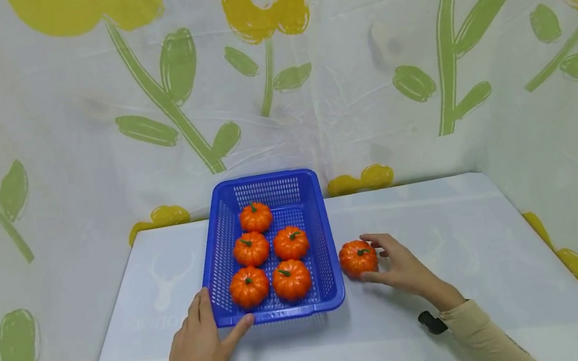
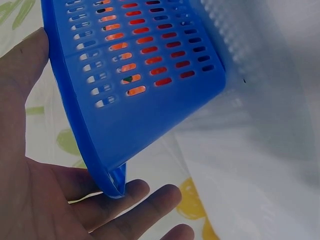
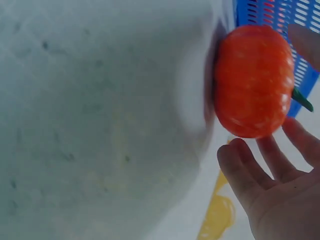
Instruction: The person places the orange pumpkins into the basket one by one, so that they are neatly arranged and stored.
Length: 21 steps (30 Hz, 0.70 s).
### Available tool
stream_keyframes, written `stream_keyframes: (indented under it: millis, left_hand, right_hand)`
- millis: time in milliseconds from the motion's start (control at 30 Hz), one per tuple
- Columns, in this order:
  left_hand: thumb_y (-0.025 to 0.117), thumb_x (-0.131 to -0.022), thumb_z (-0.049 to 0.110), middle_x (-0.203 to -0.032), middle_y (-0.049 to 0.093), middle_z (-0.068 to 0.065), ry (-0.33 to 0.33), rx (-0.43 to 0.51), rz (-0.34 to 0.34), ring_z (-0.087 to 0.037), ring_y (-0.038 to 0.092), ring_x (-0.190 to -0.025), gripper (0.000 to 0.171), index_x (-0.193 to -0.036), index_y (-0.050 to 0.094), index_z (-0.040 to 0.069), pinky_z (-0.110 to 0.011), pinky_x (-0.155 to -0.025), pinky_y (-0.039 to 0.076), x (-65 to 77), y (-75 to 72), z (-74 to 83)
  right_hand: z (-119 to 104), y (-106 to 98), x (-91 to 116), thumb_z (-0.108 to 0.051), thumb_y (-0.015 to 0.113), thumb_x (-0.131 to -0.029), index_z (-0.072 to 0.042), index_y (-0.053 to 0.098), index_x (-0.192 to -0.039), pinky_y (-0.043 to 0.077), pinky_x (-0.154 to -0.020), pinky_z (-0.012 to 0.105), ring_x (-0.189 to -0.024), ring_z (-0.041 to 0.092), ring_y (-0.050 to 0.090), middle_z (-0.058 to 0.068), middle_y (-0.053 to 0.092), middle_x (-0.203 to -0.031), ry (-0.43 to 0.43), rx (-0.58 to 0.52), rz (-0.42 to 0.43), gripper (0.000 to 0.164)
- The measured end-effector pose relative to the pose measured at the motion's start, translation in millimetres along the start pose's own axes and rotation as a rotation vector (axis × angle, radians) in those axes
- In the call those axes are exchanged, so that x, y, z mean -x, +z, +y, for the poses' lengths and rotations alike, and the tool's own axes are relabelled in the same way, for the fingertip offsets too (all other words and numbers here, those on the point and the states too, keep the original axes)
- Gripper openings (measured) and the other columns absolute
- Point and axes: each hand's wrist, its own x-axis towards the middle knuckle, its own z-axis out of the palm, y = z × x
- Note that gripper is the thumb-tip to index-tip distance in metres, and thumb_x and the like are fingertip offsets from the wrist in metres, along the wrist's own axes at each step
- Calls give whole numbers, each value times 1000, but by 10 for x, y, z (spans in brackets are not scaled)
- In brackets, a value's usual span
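A blue plastic basket (image 1: 329,231) with slotted walls holds several small orange pumpkins (image 1: 251,249) with green stems. My left hand (image 1: 197,351) holds the basket's near left corner, the thumb along the front rim and the fingers by the left side. In the left wrist view, the rim's corner (image 2: 117,182) lies between thumb and fingers. Just right of the basket, one more orange pumpkin (image 1: 357,259) sits on the table. Around it is my right hand (image 1: 406,269), thumb on the near side and fingers spread on the far side; firm contact is unclear in the right wrist view.
The pale printed table (image 1: 434,213) carries the basket near its back edge. Behind and on both sides hangs a white sheet (image 1: 344,67) with yellow flowers and green leaves. Dark straps (image 1: 433,323) show at both wrists.
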Motion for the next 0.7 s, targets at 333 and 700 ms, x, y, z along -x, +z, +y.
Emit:
stream_keyframes:
  millis: [333, 700]
  left_hand:
    - [46, -76, 77, -140, 34, -29, -3, -3, -1, -45, 50, -111, 109, -143, 25, -7, -58, -88, 43, -7, -2, 3]
    - [45, -76, 78, -140, 33, -30, -11, -2, -17, -46, 49, -112, 110, -144, 23, -7, -58, -89, 42, -12, 0, 0]
  right_hand:
    - [23, 62, -13, -32, 80, -73, -12, 46, -134, 49, -91, 39, -116, 19, 49, 0, 47, -131, -5, -33, 30, 72]
    - [52, 66, -4, -29, 81, -73, -15, 48, -132, 49, -90, 39, -116, 19, 49, 0, 48, -129, -3, -45, 46, 69]
